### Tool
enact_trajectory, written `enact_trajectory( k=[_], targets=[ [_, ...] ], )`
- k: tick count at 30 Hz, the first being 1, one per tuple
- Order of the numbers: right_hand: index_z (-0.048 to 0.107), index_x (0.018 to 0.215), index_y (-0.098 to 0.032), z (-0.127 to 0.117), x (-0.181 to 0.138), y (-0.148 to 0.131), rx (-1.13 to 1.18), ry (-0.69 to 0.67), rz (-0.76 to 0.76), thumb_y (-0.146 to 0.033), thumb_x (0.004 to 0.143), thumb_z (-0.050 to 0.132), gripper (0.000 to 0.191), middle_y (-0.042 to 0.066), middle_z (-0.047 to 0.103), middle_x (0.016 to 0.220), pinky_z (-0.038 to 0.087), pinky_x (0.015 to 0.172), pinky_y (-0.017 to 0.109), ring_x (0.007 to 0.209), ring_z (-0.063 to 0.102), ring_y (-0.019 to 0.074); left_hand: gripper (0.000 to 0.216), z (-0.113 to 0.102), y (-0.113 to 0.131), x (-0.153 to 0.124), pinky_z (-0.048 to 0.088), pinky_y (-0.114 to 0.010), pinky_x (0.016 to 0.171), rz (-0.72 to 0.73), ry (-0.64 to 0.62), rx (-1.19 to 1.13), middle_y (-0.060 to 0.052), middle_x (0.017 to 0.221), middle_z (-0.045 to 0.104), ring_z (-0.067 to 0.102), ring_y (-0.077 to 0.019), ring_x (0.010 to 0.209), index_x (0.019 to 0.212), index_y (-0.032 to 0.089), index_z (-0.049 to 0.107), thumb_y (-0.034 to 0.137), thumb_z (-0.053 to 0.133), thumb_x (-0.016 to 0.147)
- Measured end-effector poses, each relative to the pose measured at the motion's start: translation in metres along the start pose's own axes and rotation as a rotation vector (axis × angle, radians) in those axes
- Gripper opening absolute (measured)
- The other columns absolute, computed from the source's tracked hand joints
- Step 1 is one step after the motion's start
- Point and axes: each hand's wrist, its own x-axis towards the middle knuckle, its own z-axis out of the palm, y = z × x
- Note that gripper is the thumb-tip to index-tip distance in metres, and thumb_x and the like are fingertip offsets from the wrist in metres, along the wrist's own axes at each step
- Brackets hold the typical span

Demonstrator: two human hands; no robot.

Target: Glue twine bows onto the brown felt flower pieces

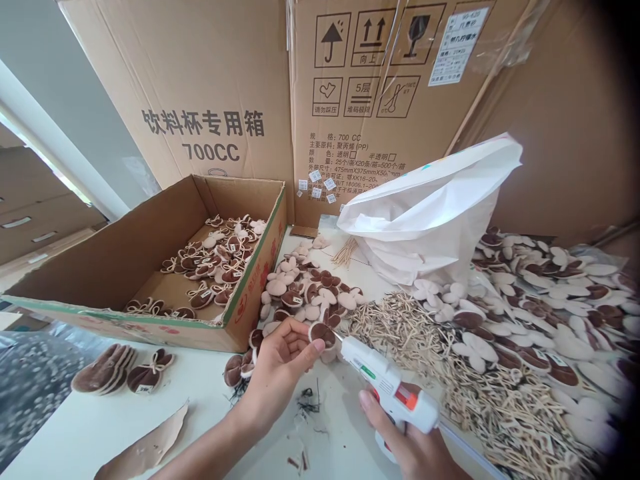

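My left hand (278,371) pinches a small brown plush ear piece (323,333) between thumb and fingers, just above the white table. My right hand (406,441) grips a white hot glue gun (391,389) by its handle, with a finger near the orange trigger. The gun's nozzle points left and touches the edge of the brown piece. A heap of pink and brown plush pieces (306,291) lies just beyond my left hand.
An open cardboard box (125,267) at the left holds finished bow-shaped pieces. A white plastic bag (430,220) stands behind a spread of beige cord loops (480,380). More plush pieces (545,313) cover the right side. Tall cartons (280,93) wall the back.
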Motion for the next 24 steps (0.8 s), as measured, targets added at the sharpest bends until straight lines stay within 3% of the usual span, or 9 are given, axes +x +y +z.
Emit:
enact_trajectory(
  k=[4,8,11,14,17,19,21,24],
  targets=[
    [0.056,0.068,-0.024,-0.001,0.003,-0.001,0.005,-0.050,-0.007,-0.065,0.084,0.068,0.046,-0.003,0.047,0.060,0.043,0.050,0.032,0.054,0.047,0.0172,0.029,-0.002,0.001,-0.001,0.041,-0.022,0.064,0.011,-0.009,0.011,-0.002,0.086,0.067,0.054,-0.0133,0.076,0.091,0.019,0.060,0.042,0.077,0.089],
    [0.059,0.065,-0.024,-0.001,0.002,0.001,-0.022,0.010,-0.046,-0.062,0.083,0.072,0.044,-0.002,0.048,0.059,0.045,0.048,0.032,0.052,0.048,0.0176,0.029,-0.004,0.000,0.002,0.041,-0.020,0.063,0.028,0.040,0.003,0.001,0.080,0.061,0.050,-0.0114,0.072,0.093,0.020,0.061,0.043,0.078,0.088],
    [0.069,0.074,-0.022,0.000,0.000,0.001,-0.029,0.044,-0.103,-0.060,0.083,0.074,0.039,-0.001,0.051,0.057,0.048,0.047,0.033,0.049,0.049,0.0182,0.031,-0.006,0.000,0.005,0.041,-0.019,0.062,0.043,0.099,-0.021,-0.001,0.086,0.064,0.052,-0.0115,0.074,0.098,0.020,0.061,0.043,0.078,0.088],
    [0.077,0.084,-0.021,-0.001,-0.004,-0.003,-0.038,0.059,-0.173,-0.058,0.088,0.069,0.037,0.003,0.061,0.063,0.057,0.057,0.035,0.054,0.058,0.0210,0.034,-0.007,0.000,0.006,0.041,-0.019,0.062,0.056,0.092,-0.011,-0.001,0.089,0.065,0.053,-0.0116,0.074,0.111,0.022,0.060,0.043,0.076,0.090],
    [0.081,0.089,-0.024,-0.004,-0.004,-0.008,-0.045,0.088,-0.353,-0.047,0.092,0.068,0.026,0.007,0.073,0.073,0.062,0.069,0.034,0.067,0.071,0.0246,0.036,-0.007,-0.003,0.004,0.041,-0.020,0.061,0.062,0.037,0.059,0.002,0.083,0.062,0.052,-0.0117,0.071,0.121,0.025,0.057,0.044,0.071,0.094],
    [0.080,0.094,-0.029,-0.006,0.000,-0.010,-0.054,0.098,-0.537,-0.035,0.091,0.070,0.013,0.005,0.076,0.075,0.061,0.067,0.032,0.068,0.075,0.0244,0.034,-0.006,-0.006,0.002,0.042,-0.021,0.062,0.070,-0.008,0.150,0.000,0.086,0.064,0.056,-0.0139,0.075,0.122,0.025,0.058,0.046,0.067,0.096],
    [0.076,0.104,-0.033,-0.008,0.007,-0.011,-0.054,0.082,-0.728,-0.026,0.089,0.069,0.018,0.001,0.075,0.071,0.059,0.057,0.030,0.060,0.074,0.0226,0.031,-0.005,-0.008,0.000,0.044,-0.022,0.063,0.113,-0.041,0.278,-0.003,0.090,0.068,0.059,-0.0162,0.080,0.120,0.024,0.060,0.046,0.065,0.098],
    [0.069,0.115,-0.036,-0.009,0.015,-0.006,-0.053,0.039,-0.908,-0.019,0.086,0.066,0.034,-0.001,0.073,0.066,0.056,0.048,0.030,0.050,0.070,0.0218,0.024,0.000,-0.011,-0.005,0.044,-0.022,0.062,0.194,-0.123,0.514,-0.002,0.084,0.069,0.057,-0.0145,0.069,0.115,0.023,0.063,0.041,0.063,0.099]
  ],
)
